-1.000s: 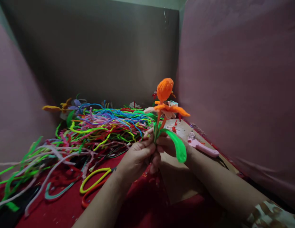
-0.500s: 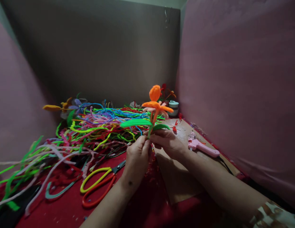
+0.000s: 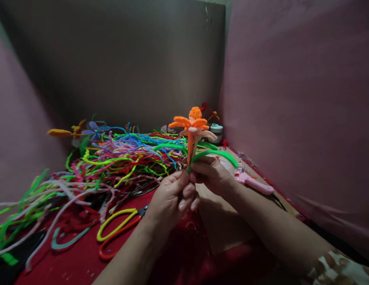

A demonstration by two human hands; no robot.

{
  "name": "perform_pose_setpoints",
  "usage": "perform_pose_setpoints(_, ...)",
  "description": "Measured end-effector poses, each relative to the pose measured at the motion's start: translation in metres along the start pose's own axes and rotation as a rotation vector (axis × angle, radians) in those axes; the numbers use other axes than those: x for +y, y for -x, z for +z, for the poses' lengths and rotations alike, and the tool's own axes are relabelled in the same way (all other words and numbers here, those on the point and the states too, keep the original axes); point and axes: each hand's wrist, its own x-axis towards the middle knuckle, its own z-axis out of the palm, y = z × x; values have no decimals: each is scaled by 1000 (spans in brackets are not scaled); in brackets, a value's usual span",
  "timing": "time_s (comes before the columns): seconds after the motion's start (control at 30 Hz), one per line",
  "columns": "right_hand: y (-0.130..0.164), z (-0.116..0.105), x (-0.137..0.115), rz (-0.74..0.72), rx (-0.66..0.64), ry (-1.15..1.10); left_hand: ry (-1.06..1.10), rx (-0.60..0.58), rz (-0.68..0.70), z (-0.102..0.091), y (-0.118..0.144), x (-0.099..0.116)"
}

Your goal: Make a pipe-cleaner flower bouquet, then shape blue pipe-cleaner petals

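An orange pipe-cleaner flower stands upright above the work surface, its petals spread under a rounded orange centre, with a pale pink petal on its right side. A green leaf curves out to the right from its stem, and another green strand leads off to the left. The left hand pinches the base of the stem between thumb and fingers, the other fingers curled in. The right hand closes on the same stem just beside it, fingertips touching the left hand's.

Below and left of the hands lie scissors with yellow and red loop handles on a red cloth. Behind them spreads a tangled heap of pipe cleaners in many colours. To the right a pink glue gun rests on a brown board. A small pale jar stands near the back corner. A dark panel closes the back, with pink walls at the sides. No writing can be read.
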Motion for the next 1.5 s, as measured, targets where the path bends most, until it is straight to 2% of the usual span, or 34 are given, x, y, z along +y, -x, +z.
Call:
perform_pose_setpoints(0.1,2,1,0,49,-138,-41,177,-159,-72,-1,4,-2)
perform_pose_setpoints(0.17,3,1,1,58,-197,-30,212,-220,-101,-2,5,-2)
perform_pose_setpoints(0.3,4,3,3,27,-142,-41,140,-211,-134,-5,4,3)
perform_pose_setpoints(0.37,4,3,2,1,-94,-6,4,-149,-121,-3,3,6)
perform_pose_setpoints(0.43,4,3,1,-31,-37,69,-257,-11,-35,-2,2,7)
perform_pose_setpoints(0.57,2,2,3,-63,70,210,-920,355,375,-2,2,0)
perform_pose_setpoints(0.63,2,3,7,-66,101,211,-1113,416,498,-5,2,-5)
perform_pose_setpoints(0.73,3,4,13,-81,122,194,-1183,435,531,-10,2,-7)
perform_pose_setpoints(0.9,3,7,8,-72,88,266,-1099,405,439,-10,-1,-5)
perform_pose_setpoints(1.03,4,9,1,-34,84,170,-951,360,317,-5,-2,-1)
perform_pose_setpoints(1.13,3,6,3,-30,51,108,-729,330,225,-2,-2,2)
perform_pose_setpoints(1.3,0,-2,8,-25,38,23,-242,176,56,-2,-3,3)
perform_pose_setpoints(1.5,0,0,7,-30,-47,-12,20,49,-48,-5,-4,2)
